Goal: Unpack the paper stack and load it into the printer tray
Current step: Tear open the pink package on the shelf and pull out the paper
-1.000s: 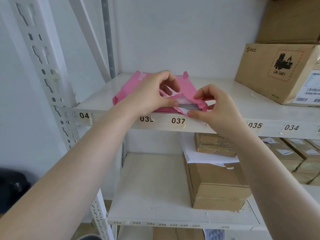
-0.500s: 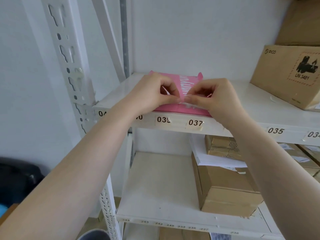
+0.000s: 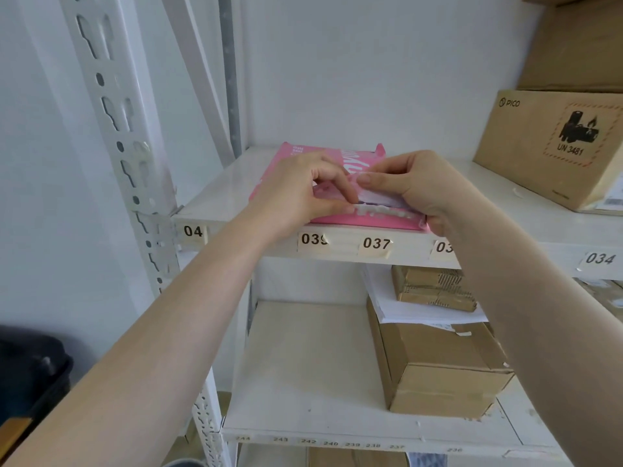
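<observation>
Pink paper pack [image 3: 296,156] flat on shelf [image 3: 215,200] front edge. Left hand [image 3: 300,193] and right hand [image 3: 414,187] both pinch wrapper flap, white sheets showing. Unwrapping just begun; printer tray unseen, loading remains.

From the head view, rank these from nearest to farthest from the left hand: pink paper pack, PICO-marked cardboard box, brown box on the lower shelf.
1. Pink paper pack: held under the left hand, on the upper shelf.
2. Brown box on the lower shelf: below, to the right.
3. PICO-marked cardboard box: far right, same shelf as the pack.
</observation>
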A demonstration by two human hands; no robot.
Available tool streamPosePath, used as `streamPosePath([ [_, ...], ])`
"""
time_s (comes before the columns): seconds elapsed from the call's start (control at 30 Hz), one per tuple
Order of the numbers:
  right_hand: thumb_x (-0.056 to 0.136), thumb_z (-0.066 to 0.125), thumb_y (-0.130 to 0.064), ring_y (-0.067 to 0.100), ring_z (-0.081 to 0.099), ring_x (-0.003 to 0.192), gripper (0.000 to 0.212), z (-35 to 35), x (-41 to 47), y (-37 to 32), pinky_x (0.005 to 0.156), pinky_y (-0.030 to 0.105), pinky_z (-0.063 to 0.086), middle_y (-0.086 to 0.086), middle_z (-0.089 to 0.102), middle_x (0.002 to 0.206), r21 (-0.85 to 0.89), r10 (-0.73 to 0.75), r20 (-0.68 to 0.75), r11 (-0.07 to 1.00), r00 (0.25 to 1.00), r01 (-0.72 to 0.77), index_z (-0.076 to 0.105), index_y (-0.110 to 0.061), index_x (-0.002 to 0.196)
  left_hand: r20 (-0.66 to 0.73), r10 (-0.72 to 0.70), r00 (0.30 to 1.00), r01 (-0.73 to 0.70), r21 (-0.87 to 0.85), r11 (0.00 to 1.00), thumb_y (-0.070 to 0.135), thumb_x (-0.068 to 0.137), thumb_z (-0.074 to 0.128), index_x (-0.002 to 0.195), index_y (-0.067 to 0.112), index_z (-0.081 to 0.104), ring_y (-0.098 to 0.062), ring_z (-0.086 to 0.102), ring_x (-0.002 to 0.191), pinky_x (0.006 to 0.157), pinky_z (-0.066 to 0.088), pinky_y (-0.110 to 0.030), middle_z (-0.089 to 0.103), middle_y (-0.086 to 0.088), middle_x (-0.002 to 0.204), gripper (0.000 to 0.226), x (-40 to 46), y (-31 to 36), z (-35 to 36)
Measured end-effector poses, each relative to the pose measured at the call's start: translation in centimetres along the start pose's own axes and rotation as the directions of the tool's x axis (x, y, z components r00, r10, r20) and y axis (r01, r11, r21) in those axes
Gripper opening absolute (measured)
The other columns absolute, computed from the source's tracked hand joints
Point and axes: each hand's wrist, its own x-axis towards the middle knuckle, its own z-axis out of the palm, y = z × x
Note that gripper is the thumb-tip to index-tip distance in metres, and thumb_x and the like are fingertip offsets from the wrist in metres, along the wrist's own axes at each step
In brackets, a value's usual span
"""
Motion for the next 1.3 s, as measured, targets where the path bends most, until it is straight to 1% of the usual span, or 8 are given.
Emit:
streamPosePath([
  [0.43, 0.066, 0.084, -0.027, 0.004, 0.062, 0.063, 0.017, -0.3, -0.3, 0.1, 0.069, 0.019, 0.050, -0.007, 0.070, 0.067, -0.046, -0.019, 0.026, 0.999, 0.999, 0.020, 0.077, -0.022, 0.081, 0.076, -0.125, 0.989, 0.132, -0.094, 0.987, 0.018, 0.066, 0.084, 0.073, 0.024, 0.073, 0.009, 0.054, 0.096, 0.074, 0.034, 0.001, 0.061, 0.010, 0.102, 0.014, -0.1, 0.5, -0.4],
  [0.6, 0.064, 0.084, -0.036, 0.011, 0.058, 0.069, 0.030, -0.4, -0.9, -0.4, 0.066, 0.027, 0.045, 0.000, 0.065, 0.076, -0.231, -0.057, 0.102, 0.970, 0.993, 0.080, 0.075, -0.018, 0.087, 0.222, -0.119, 0.968, 0.110, 0.053, 0.993, 0.023, 0.068, 0.082, 0.073, 0.030, 0.074, -0.002, 0.051, 0.107, 0.090, 0.036, -0.009, 0.056, 0.011, 0.113, 0.012, -0.7, 1.0, -0.8],
  [0.67, 0.065, 0.084, -0.035, 0.014, 0.052, 0.071, 0.028, -0.4, -0.9, -0.5, 0.064, 0.028, 0.039, 0.003, 0.061, 0.077, -0.303, -0.090, 0.113, 0.945, 0.989, 0.121, 0.075, -0.016, 0.083, 0.221, -0.073, 0.973, 0.030, 0.195, 0.980, 0.030, 0.067, 0.081, 0.071, 0.037, 0.072, -0.010, 0.050, 0.110, 0.095, 0.040, -0.028, 0.056, 0.012, 0.116, 0.012, -0.9, 0.8, -0.4],
  [0.73, 0.068, 0.083, -0.029, 0.015, 0.049, 0.071, 0.022, -0.3, -1.0, -0.4, 0.061, 0.029, 0.035, 0.005, 0.061, 0.075, -0.362, -0.140, 0.109, 0.916, 0.984, 0.171, 0.074, -0.013, 0.080, 0.181, -0.062, 0.982, 0.010, 0.273, 0.962, 0.033, 0.068, 0.080, 0.073, 0.038, 0.072, -0.013, 0.048, 0.111, 0.092, 0.037, -0.032, 0.057, 0.014, 0.117, 0.010, -1.4, 0.9, -0.1],
  [0.83, 0.069, 0.082, -0.029, 0.011, 0.052, 0.065, 0.022, -0.1, -1.1, -0.2, 0.061, 0.027, 0.038, -0.001, 0.063, 0.070, -0.410, -0.196, 0.093, 0.886, 0.976, 0.217, 0.074, -0.012, 0.080, 0.156, -0.052, 0.986, 0.027, 0.158, 0.987, 0.033, 0.074, 0.077, 0.077, 0.030, 0.076, -0.007, 0.050, 0.111, 0.094, 0.039, -0.027, 0.057, 0.012, 0.115, 0.005, -1.9, 0.6, -0.4],
  [1.03, 0.063, 0.077, -0.053, 0.005, 0.048, 0.063, 0.035, 2.1, -1.7, -0.3, 0.057, 0.031, 0.036, -0.012, 0.053, 0.065, -0.538, -0.299, 0.050, 0.796, 0.953, 0.278, 0.064, -0.024, 0.080, -0.086, -0.200, 0.976, 0.198, -0.030, 0.980, 0.024, 0.074, 0.077, 0.078, 0.028, 0.075, 0.001, 0.057, 0.086, 0.068, 0.041, -0.007, 0.064, 0.010, 0.105, 0.006, -2.7, -0.5, -3.0],
  [1.2, 0.058, 0.070, -0.064, 0.015, 0.058, 0.087, 0.053, 3.8, -1.5, -0.3, 0.070, 0.033, 0.047, -0.011, 0.064, 0.091, -0.634, -0.302, 0.058, 0.725, 0.952, 0.269, 0.063, -0.032, 0.100, 0.011, -0.259, 0.966, 0.258, -0.127, 0.958, 0.015, 0.072, 0.079, 0.091, 0.022, 0.076, -0.016, 0.053, 0.061, 0.058, 0.053, -0.023, 0.055, -0.024, 0.074, 0.020, -3.2, -0.7, -4.2],
  [1.3, 0.061, 0.071, -0.061, 0.015, 0.057, 0.094, 0.055, 4.3, -1.6, -0.2, 0.072, 0.032, 0.045, -0.011, 0.064, 0.097, -0.633, -0.325, 0.013, 0.729, 0.946, 0.259, 0.062, -0.031, 0.106, 0.042, -0.290, 0.956, 0.292, -0.217, 0.932, 0.006, 0.077, 0.074, 0.103, 0.017, 0.073, -0.006, 0.045, 0.055, 0.052, 0.046, -0.011, 0.037, -0.007, 0.064, 0.028, -3.0, -0.8, -4.5],
])
